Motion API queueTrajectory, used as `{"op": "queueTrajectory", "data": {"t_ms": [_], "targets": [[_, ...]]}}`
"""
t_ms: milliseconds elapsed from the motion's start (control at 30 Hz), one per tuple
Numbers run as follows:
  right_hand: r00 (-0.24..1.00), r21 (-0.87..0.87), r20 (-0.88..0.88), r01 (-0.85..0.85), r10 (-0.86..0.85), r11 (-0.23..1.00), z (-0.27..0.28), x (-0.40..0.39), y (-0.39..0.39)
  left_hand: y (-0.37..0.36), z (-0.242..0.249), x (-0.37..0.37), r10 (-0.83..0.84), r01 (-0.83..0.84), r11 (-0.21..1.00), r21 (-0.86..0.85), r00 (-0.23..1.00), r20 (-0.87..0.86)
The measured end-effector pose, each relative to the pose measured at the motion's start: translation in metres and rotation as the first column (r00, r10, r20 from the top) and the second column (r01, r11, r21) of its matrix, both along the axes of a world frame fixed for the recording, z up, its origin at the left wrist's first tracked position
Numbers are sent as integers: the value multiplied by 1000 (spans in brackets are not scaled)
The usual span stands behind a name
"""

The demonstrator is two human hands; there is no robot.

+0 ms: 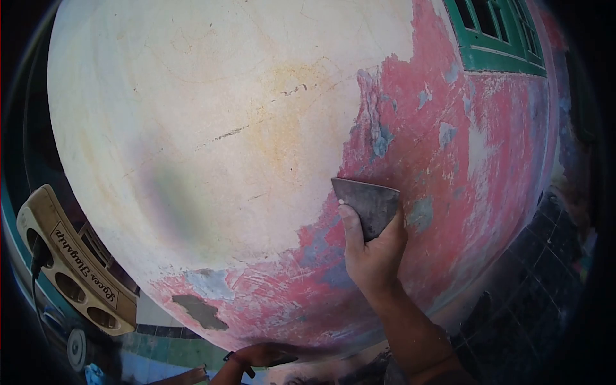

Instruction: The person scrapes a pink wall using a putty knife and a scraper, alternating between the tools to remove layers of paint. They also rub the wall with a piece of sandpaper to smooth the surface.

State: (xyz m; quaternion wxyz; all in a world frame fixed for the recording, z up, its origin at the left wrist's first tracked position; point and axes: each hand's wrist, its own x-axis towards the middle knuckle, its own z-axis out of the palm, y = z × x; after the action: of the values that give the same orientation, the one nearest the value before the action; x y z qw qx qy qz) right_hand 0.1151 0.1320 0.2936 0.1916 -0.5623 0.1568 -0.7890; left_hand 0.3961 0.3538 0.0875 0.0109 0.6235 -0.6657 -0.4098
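My right hand (378, 253) grips a dark, flat scraper (369, 204), its wide edge up against the wall where cream paint meets exposed pink. The cream layer (244, 128) covers the wall's left and upper part, with a ragged border. Right of it and below, the pink surface (443, 212) shows blue-grey patches and scratches. Low in the view, my left hand (263, 354), with a dark band at the wrist, is near the wall's lower part. Its fingers are shadowed, and whether it holds anything is unclear.
A beige power strip (77, 266) with a black plug stands at the left. A green window frame (504, 58) is at the upper right. Dark tiles (526, 308) lie at the lower right. A round grey object (77, 346) sits at the lower left.
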Motion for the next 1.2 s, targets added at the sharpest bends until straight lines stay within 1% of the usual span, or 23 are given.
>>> {"op": "queueTrajectory", "data": {"t_ms": [33,100,167,233,300,333,367,433,467,567,633,700,733,767,833,933,1033,1067,1133,1167,1200], "targets": [[999,-6,-38,20,-21,1000,-1,-2,1,-3,3,-2,-27,27,1000,8,1000,8],[998,35,-67,19,-16,999,2,-10,-3,-5,4,-5,-66,66,998,23,998,5],[999,51,-48,9,-7,999,7,-11,-5,-7,2,-3,-80,81,996,31,997,-11],[1000,60,2,-12,12,998,10,-7,-2,-4,-2,-1,-10,10,1000,3,1000,-13],[1000,16,-15,21,-21,1000,5,-1,0,2,-3,-4,36,-37,999,-6,999,-40],[999,-8,-23,42,-42,999,3,0,1,1,8,-11,42,-42,999,-5,997,-60],[997,8,-64,46,-45,999,4,-4,1,0,15,-14,42,-43,999,-5,996,-78],[989,34,-136,63,-58,997,5,-12,0,1,3,-7,-34,33,999,-28,998,-45],[992,21,-106,66,-64,998,8,-12,-2,0,-5,0,-72,71,997,-42,997,-23],[998,-6,-24,59,-59,998,13,-8,-8,3,-27,15,-33,24,997,-73,991,-133],[999,-19,30,36,-35,999,12,-3,-7,7,-36,18,-12,1,995,-104,995,-104],[1000,-10,8,6,-6,1000,10,0,0,13,-33,19,7,-16,995,-103,996,-89],[1000,-9,-6,-4,4,1000,11,-1,2,13,-11,9,10,-18,996,-89,996,-91],[1000,-13,-9,18,-18,1000,13,-4,0,10,0,3,9,-16,997,-77,996,-91],[998,-20,-9,63,-63,998,18,-10,-7,10,-3,10,-36,33,998,-61,999,-40],[994,84,108,1,-10,996,25,-14,-8,8,-6,19,-55,55,996,-70,998,-5],[997,-3,71,15,-15,1000,18,-5,-5,15,-18,22,17,-17,1000,-3,999,29],[1000,14,27,13,-13,1000,17,-8,-4,11,-21,23,45,-46,999,24,998,51],[998,47,-57,11,-9,999,17,-15,0,4,-26,24,-29,29,999,17,1000,1],[998,56,-53,27,-24,998,19,-17,-1,1,-28,27,-65,65,998,13,998,-19],[998,64,-48,40,-37,997,21,-20,-4,-1,-37,32,-59,59,998,2,998,-7]]}}
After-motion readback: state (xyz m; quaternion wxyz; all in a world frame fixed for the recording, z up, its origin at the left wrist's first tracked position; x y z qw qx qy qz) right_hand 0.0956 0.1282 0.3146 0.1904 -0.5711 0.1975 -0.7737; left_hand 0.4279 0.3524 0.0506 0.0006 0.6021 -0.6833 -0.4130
